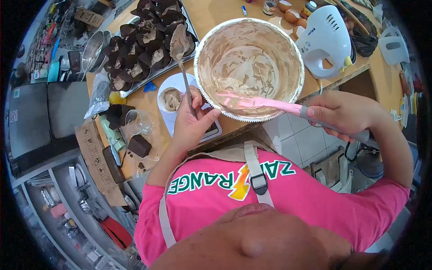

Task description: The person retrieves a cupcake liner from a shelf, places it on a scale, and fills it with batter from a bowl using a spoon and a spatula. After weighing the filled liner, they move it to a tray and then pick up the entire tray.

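My left hand is wrapped round the handle of a metal spoon, whose bowl is coated with brown batter. Its thumb is at the rim of a large white bowl smeared inside with batter. In my right hand is a pink spatula with a grey handle; its batter-covered blade lies inside the bowl's near side. Beside my left hand, a small cup of batter rests on a white scale. A tray at the upper left holds several dark paper cups, many with batter in them.
A white hand mixer stands right of the bowl, with eggshells and small bottles behind. A clear cup, dark paper liners and a cardboard box are at the left. The table's near edge runs below the bowl.
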{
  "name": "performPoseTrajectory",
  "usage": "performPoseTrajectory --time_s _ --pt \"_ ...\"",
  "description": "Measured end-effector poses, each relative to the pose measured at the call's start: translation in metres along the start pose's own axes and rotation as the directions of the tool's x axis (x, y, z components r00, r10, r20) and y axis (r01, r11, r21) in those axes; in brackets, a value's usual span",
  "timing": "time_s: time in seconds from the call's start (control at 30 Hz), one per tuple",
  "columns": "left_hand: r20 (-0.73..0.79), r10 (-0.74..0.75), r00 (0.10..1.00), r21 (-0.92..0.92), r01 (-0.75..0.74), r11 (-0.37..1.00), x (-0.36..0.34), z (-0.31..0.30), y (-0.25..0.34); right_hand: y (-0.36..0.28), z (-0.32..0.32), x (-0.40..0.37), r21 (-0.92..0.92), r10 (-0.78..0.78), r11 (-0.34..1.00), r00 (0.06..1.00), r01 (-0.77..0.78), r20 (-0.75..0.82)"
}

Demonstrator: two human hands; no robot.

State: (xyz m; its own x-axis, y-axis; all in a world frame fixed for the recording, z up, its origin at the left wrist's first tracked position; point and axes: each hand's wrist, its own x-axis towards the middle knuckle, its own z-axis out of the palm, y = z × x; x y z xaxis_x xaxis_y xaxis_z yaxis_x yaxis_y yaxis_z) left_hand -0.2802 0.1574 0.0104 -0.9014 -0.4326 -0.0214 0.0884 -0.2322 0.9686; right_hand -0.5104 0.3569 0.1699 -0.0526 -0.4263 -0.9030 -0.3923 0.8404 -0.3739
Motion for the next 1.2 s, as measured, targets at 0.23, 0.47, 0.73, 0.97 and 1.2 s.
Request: performPoseTrajectory --time_s 0.23,0.47,0.73,0.97,1.2 --pt "-0.011 0.045 0.999 0.024 -0.044 0.999 0.0 -0.002 -0.005 0.004 -0.003 0.001 -0.041 -0.04 0.999 0.988 0.034 -0.151" --pt "-0.034 0.071 0.997 0.082 -0.068 0.994 -0.002 -0.003 -0.006 -0.004 -0.002 0.0 -0.224 -0.026 0.974 0.976 -0.023 -0.215" --pt "-0.022 0.073 0.997 0.096 -0.071 0.993 -0.001 -0.005 -0.009 0.001 0.001 -0.001 -0.116 -0.054 0.993 0.988 0.038 -0.145" --pt "-0.019 0.042 0.999 0.07 -0.041 0.997 -0.002 -0.003 -0.005 -0.001 0.007 -0.009 -0.043 -0.069 0.997 0.98 0.062 -0.184" --pt "-0.012 0.082 0.997 0.138 -0.079 0.987 -0.002 -0.003 -0.006 0.012 0.01 0.007 0.193 -0.085 0.974 0.982 0.118 -0.171"
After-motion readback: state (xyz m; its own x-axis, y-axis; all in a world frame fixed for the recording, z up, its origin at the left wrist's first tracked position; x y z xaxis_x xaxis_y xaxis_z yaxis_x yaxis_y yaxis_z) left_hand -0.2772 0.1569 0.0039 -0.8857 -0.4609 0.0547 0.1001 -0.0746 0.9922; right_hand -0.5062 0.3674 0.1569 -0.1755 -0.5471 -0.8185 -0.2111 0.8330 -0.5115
